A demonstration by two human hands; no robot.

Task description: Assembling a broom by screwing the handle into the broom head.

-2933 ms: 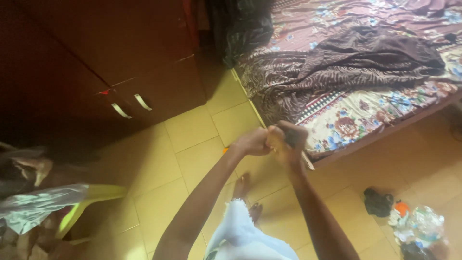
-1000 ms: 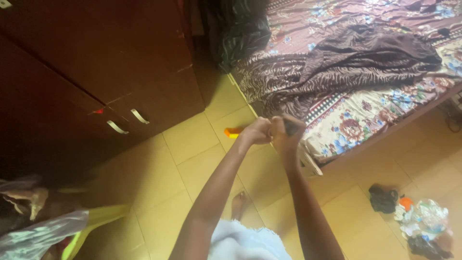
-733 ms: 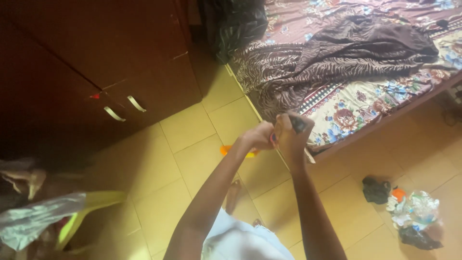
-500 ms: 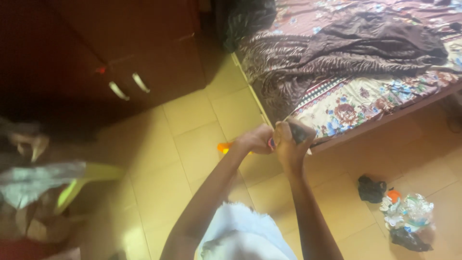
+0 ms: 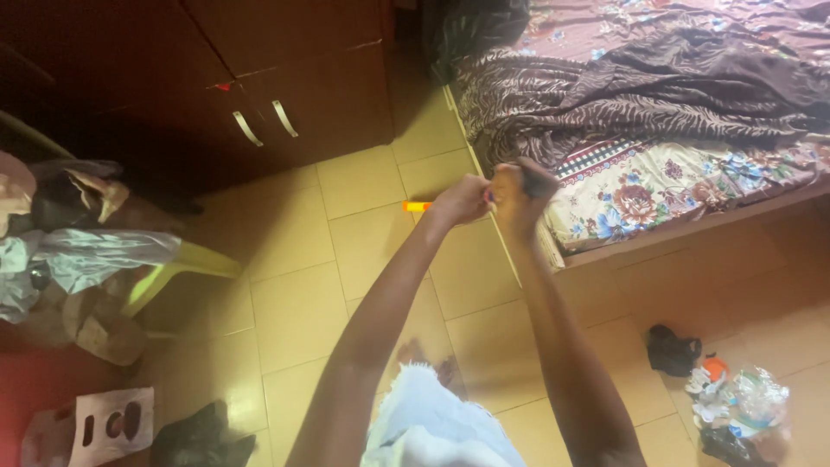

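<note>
Our hands: left hand and right hand pressed together above the yellow tiled floor.
Right hand: fist clamped on a small dark object, too blurred to identify.
Left hand: fingers curled; we cannot tell what it grips.
Nearby: bed beside us, an orange item on the floor.

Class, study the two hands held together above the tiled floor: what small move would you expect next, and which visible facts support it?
Probably a small twist or pull apart. The left hand and right hand press together, the right closed around a small dark object that is mostly hidden, so this is only a guess.
</note>
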